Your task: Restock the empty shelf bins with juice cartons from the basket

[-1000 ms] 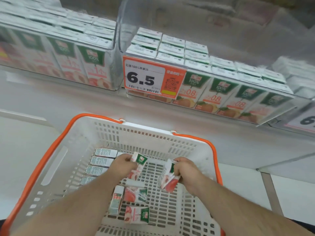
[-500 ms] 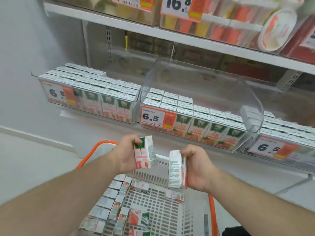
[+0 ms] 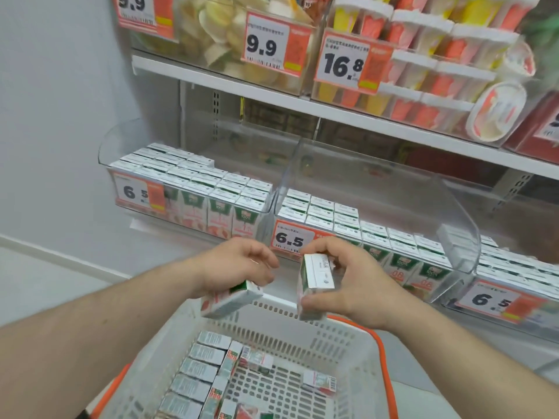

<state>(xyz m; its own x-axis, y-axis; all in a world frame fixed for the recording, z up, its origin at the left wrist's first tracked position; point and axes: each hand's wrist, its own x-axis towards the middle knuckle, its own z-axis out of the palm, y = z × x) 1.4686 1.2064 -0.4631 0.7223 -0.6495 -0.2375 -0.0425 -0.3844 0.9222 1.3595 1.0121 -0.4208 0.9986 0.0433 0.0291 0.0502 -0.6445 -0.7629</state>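
1. A tilted juice carton [image 3: 230, 300] is gripped from above by the left hand [image 3: 239, 267].
2. An upright carton [image 3: 314, 282] is pinched by the right hand [image 3: 341, 276].
3. The middle bin [image 3: 453, 237], partly filled, lies far and right, nearer the right hand.

basket [image 3: 348, 343] before shelf bins [image 3: 378, 213], cartons [image 3: 199, 367] inside (left side)

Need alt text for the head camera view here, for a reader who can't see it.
Each of a person's hands holds a small juice carton above a white basket with orange handles: the left hand grips a tilted carton, the right hand an upright carton. More cartons lie in the basket; ahead, clear shelf bins of cartons carry 6.5 price tags.
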